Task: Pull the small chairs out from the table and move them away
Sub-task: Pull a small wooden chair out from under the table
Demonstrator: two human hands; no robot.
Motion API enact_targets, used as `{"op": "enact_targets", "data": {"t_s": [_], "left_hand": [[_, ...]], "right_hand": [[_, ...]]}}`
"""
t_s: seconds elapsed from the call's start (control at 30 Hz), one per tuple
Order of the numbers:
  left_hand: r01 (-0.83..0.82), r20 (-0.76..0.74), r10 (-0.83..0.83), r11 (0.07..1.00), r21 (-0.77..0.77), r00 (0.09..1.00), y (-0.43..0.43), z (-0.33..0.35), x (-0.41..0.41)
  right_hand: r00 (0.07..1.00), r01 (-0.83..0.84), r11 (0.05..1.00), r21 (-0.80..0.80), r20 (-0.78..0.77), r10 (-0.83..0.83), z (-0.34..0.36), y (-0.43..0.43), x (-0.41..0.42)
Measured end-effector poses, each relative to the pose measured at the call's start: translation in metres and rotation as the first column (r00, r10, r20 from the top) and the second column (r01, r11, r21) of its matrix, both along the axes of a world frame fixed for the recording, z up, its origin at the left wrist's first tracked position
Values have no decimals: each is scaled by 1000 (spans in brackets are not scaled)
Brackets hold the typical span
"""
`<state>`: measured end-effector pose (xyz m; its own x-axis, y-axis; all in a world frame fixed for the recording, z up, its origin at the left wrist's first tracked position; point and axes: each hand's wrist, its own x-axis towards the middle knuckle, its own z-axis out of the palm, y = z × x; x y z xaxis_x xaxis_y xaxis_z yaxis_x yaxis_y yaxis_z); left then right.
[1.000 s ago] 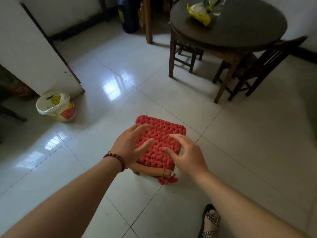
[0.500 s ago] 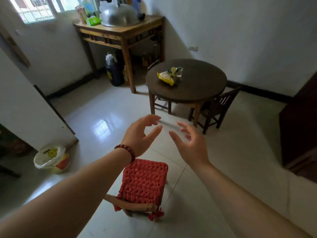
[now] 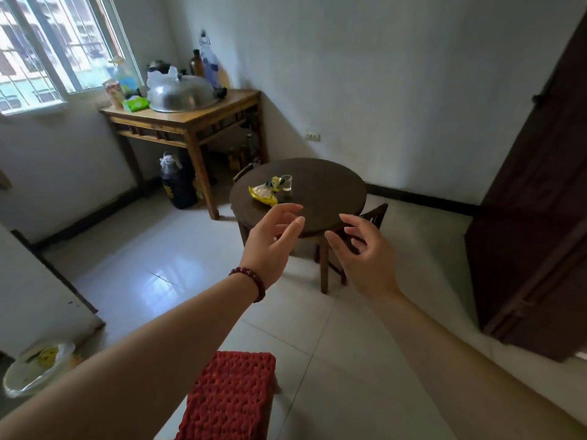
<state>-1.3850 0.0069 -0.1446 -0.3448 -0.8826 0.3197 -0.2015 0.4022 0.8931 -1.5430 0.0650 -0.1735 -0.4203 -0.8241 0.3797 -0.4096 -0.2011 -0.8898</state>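
Dark wood chair (image 3: 374,217) sits tucked under the round desk (image 3: 330,192) at its right side — looks light but rigid, so I'd grab the backrest's top rail. Both hands, left (image 3: 270,246) and right (image 3: 365,258), hang half-open in the air, holding nothing.

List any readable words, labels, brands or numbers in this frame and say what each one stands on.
No text can be read in this frame.
Dark jug under the wooden side table: yellow label, too blurred to read.
Green packet on the side table: print too small.
Yellow wrapper on the round table: print blurred.
Bucket at lower left: yellow design under a plastic liner, illegible.
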Motion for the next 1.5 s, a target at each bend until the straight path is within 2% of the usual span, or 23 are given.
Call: {"op": "enact_targets", "data": {"t_s": [0.43, 0.77, 1.1, 1.5], "left_hand": [[16, -55, -17, 999, -29, 998, -72, 24, -157], [90, -30, -91, 996, -10, 995, -131, 13, -251], [108, -78, -110, 994, -25, 991, -260, 13, -350], [58, -6, -58, 998, 2, 998, -398, 6, -444]], "right_hand": [[993, 91, 995, -29, -66, -93, 23, -60, -162], [994, 107, 994, -29, -36, -108, 19, -114, -253], [994, 100, 994, -43, -46, -102, 23, -244, -346], [997, 60, 998, -12, -48, -61, 22, -384, -448]]}}
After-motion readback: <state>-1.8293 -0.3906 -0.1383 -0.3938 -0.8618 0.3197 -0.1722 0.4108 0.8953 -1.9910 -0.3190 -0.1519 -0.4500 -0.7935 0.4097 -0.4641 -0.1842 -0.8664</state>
